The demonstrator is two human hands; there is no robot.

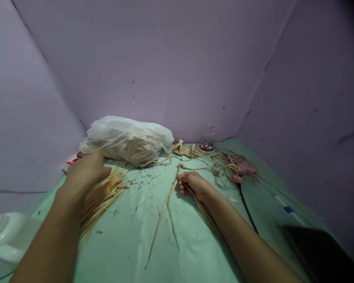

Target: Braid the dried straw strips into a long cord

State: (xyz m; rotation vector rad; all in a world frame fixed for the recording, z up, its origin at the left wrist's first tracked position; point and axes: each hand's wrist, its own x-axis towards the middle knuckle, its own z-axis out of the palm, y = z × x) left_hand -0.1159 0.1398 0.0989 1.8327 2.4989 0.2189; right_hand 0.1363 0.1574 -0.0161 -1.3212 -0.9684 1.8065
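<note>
My right hand (194, 184) pinches a braided cord of dried plant fibre (179, 168) near its working end. Loose strands (165, 204) hang from that point towards me over the table, and more strands run under my right wrist. On the left, my left hand (88, 169) is above a bundle of dry straw-coloured strips (106, 196). It looks curled closed and slightly smeared; its fingertips are hidden, so what they hold does not show.
A white plastic bag (129, 137) of fibre lies against the back wall. Behind my right hand are a woven piece (185, 150), a jar of beads (207, 146) and a pink glue gun (243, 167). A white jug (11, 239) stands left; a dark flat object (318, 251) lies right.
</note>
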